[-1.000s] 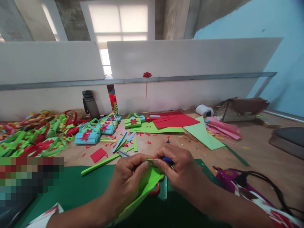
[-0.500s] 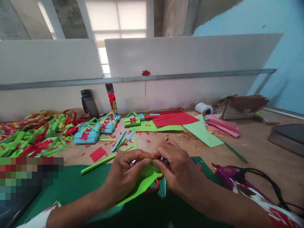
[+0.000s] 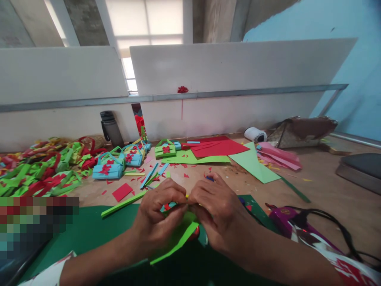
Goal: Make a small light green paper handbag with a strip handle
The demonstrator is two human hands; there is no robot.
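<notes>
Between my two hands is a sheet of bright green paper (image 3: 177,242), pinched along its upper edge and hanging down toward me. My left hand (image 3: 162,216) is closed on it, thumb against bent fingers. My right hand (image 3: 218,210) pinches the same edge close beside the left fingertips. Behind the paper, partly hidden, shows the red handle of what look like scissors (image 3: 195,233). Below lies a dark green mat (image 3: 119,228). A narrow green paper strip (image 3: 123,204) crosses the mat's far edge on the left.
Small blue paper bags with red flowers (image 3: 107,171) stand beyond the mat, beside a heap of colourful paper pieces (image 3: 41,169). Red sheets (image 3: 222,145) and a pale green sheet (image 3: 257,167) lie farther back. A purple corded device (image 3: 287,222) sits at right; a bottle (image 3: 111,129) stands behind.
Both hands have shifted slightly, with the thumbs turned down more. The green paper's lower edge has swung a little, covering more of the red handle.
</notes>
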